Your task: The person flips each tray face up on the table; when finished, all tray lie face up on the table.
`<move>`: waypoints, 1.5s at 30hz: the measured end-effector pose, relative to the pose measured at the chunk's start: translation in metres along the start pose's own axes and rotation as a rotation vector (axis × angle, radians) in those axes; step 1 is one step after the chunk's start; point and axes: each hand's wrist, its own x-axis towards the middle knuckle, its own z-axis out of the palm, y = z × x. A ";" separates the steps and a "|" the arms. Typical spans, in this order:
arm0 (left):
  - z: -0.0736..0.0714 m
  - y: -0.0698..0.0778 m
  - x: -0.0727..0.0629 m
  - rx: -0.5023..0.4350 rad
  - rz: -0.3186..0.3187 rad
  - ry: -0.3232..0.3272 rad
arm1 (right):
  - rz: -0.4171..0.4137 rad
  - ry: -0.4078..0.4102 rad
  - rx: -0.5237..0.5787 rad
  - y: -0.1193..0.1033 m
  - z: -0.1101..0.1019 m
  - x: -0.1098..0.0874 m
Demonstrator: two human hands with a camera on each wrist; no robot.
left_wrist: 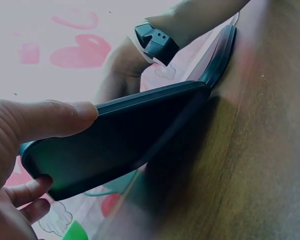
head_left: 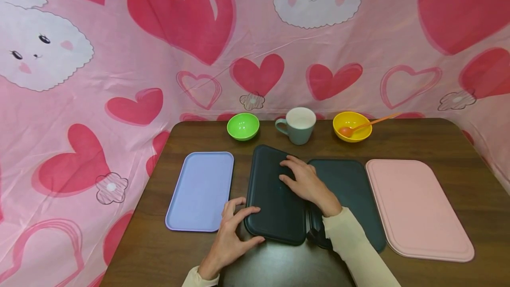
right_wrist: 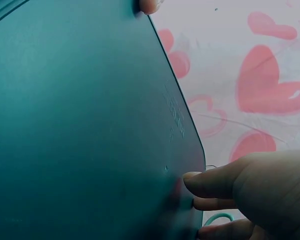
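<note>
Black tray (head_left: 275,209): tilted above the counter (head_left: 139,251), nearer its left edge.
Left hand (head_left: 231,234): thumb and fingers grip the near-left corner.
Right hand (head_left: 306,181): fingers loosely spread, apparently touching the upper face.
Handling: probably light, stiff, smooth; take opposite rims.

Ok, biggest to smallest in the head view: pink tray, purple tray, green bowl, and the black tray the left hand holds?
1. Pink tray
2. Black tray, purple tray: unsure, the black one is tilted and partly covered
3. Green bowl
</note>
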 end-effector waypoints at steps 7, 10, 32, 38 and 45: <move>0.000 -0.001 0.000 0.003 0.033 0.018 | -0.021 0.003 0.003 -0.003 0.000 -0.001; 0.000 0.000 0.000 -0.015 0.035 0.018 | -0.026 0.005 0.006 -0.004 0.000 -0.001; 0.003 -0.003 0.002 -0.056 0.168 0.094 | -0.067 0.003 0.023 -0.013 0.001 -0.005; 0.003 -0.003 0.002 -0.070 0.194 0.103 | -0.073 0.000 0.022 -0.016 0.000 -0.006; 0.002 0.000 0.003 -0.070 0.204 0.109 | -0.086 0.002 0.029 -0.022 -0.002 -0.007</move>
